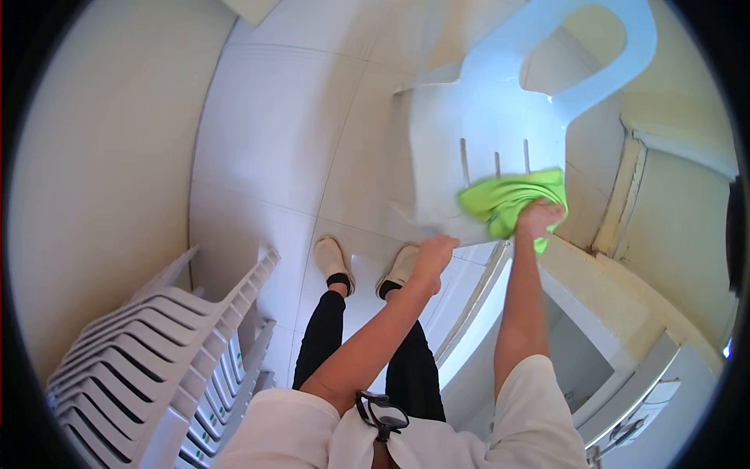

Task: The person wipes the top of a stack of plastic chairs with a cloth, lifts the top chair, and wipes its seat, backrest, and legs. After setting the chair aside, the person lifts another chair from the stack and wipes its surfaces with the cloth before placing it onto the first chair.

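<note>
A white plastic chair [492,117] with narrow slots in its flat panel is in front of me, tilted, with a looped part reaching to the upper right. At the panel's near edge, my left hand [439,256] is closed, gripping the rim. My right hand [539,219] is closed on a bright green cloth [500,199], which is bunched and pressed against the panel just below the slots. Part of the cloth hangs past the chair's right edge. The chair's far side is blurred and partly cut off by the frame.
Several grey-white plastic chairs [148,344] are stacked at the lower left, against a beige wall [109,156]. Pale tiles [266,133] cover the floor, where my shoes [332,258] stand. A door frame [621,203] is at the right, near a pale ledge [601,297].
</note>
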Tool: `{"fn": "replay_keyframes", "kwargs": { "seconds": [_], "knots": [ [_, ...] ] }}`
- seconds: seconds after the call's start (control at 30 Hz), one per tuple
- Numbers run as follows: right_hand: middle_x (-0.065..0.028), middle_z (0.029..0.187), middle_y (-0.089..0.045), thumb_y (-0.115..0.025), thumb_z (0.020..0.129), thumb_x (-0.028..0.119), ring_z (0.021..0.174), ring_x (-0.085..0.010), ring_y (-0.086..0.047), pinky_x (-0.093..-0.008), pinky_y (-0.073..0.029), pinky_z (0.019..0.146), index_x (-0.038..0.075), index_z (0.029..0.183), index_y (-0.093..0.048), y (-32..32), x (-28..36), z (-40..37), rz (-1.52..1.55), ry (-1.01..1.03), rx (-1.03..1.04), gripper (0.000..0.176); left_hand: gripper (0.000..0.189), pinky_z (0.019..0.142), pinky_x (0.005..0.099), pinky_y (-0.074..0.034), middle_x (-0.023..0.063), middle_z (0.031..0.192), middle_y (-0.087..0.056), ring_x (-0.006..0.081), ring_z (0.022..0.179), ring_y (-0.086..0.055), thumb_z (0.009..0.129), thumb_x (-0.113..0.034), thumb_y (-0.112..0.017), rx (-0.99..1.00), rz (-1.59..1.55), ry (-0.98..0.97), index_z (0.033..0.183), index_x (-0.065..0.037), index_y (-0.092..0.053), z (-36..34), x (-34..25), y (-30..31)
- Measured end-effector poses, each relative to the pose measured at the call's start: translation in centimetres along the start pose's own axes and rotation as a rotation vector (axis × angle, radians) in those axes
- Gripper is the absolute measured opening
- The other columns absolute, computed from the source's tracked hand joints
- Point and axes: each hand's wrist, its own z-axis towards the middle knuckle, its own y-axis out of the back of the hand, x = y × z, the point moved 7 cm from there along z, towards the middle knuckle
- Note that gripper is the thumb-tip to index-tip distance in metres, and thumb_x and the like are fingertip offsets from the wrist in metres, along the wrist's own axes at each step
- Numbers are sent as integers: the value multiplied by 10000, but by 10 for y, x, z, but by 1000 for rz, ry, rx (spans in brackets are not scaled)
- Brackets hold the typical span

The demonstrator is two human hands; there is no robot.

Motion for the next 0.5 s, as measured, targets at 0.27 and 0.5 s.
{"fn": "replay_keyframes", "kwargs": {
  "seconds": [0.27, 0.5],
  "knots": [
    [-267, 918, -649, -386, 935, 538, 809, -392, -636, -458, -510, 691, -163, 1008, -576, -49, -59, -18, 265, -228, 240, 729, 329, 721, 335, -477, 61, 967, -659, 233, 882, -613, 855, -259, -586, -69, 400, -280, 1103, -51, -645, 37, 156, 148],
    [-229, 991, -631, -435, 969, 434, 819, -322, -611, -419, -499, 651, -140, 1053, -525, -28, -3, -205, 756, -603, 297, 587, 308, 780, 471, -487, 275, 884, -644, 427, 874, -619, 806, -220, -507, -575, 724, -88, 828, 43, -667, -33, 245, 331]
  ]
}}
